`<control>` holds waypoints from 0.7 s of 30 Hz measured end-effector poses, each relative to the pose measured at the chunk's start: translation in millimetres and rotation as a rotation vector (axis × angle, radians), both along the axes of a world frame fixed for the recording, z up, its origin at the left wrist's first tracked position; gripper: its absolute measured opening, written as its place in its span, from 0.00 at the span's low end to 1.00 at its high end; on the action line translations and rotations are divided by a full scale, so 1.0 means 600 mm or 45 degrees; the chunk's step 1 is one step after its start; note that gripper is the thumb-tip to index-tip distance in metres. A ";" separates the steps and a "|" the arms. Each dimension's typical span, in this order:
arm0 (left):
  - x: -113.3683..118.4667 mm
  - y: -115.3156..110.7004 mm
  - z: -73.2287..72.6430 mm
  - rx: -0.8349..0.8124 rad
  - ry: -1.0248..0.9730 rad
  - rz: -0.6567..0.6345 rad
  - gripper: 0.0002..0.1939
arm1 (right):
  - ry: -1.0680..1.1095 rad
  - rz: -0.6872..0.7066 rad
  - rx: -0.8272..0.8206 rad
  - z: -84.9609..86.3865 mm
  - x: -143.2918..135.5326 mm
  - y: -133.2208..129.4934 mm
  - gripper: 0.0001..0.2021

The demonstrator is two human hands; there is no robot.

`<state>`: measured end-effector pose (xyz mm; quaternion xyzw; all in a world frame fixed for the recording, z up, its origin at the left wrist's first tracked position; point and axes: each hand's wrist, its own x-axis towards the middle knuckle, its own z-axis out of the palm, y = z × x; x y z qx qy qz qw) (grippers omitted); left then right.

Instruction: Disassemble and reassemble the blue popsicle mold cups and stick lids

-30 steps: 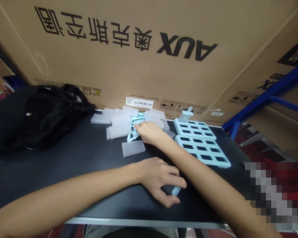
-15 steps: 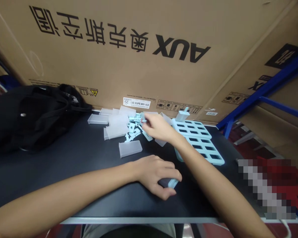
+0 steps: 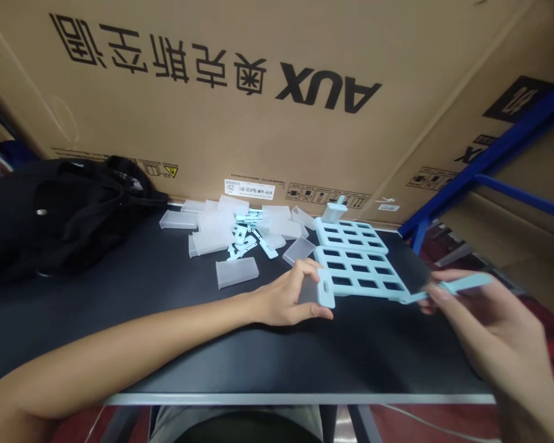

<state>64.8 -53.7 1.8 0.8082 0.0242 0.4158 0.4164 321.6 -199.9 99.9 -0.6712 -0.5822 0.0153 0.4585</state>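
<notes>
My left hand [image 3: 289, 298] is closed round a translucent mold with a light blue slotted cap [image 3: 325, 288], low over the black table. Off to the right, my right hand [image 3: 484, 326] pinches a light blue stick piece [image 3: 466, 283], close to the right corner of the trays. Two light blue trays with rectangular openings, a rear one [image 3: 351, 247] and a front one [image 3: 344, 289], lie beyond my left hand. A capped mold [image 3: 335, 213] stands upright at the rear tray's back left corner. Clear mold sleeves [image 3: 237, 272] and small light blue parts [image 3: 268, 248] lie heaped at the middle back.
A large cardboard box [image 3: 189, 135] forms the wall behind the table [image 3: 189, 351]. A black bag [image 3: 60, 215] rests at the left. Blue metal bars [image 3: 517, 200] cross the right side, beyond the table.
My right hand has moved from the heap of small parts to the far right, with a light blue stick piece in it. My left hand has risen slightly and turned the capped mold.
</notes>
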 end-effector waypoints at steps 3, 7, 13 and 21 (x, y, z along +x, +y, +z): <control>0.026 -0.002 0.001 -0.013 -0.049 0.034 0.24 | 0.170 0.250 0.046 0.020 -0.078 0.026 0.09; 0.045 -0.001 0.014 -0.015 -0.082 0.090 0.22 | 0.029 0.408 0.016 0.020 -0.120 0.067 0.07; 0.051 0.009 0.032 -0.009 -0.109 0.103 0.14 | -0.462 0.423 -0.066 0.017 -0.115 0.083 0.09; 0.049 0.018 0.036 -0.135 -0.060 0.121 0.15 | -0.657 -0.428 -0.374 -0.012 0.148 -0.014 0.21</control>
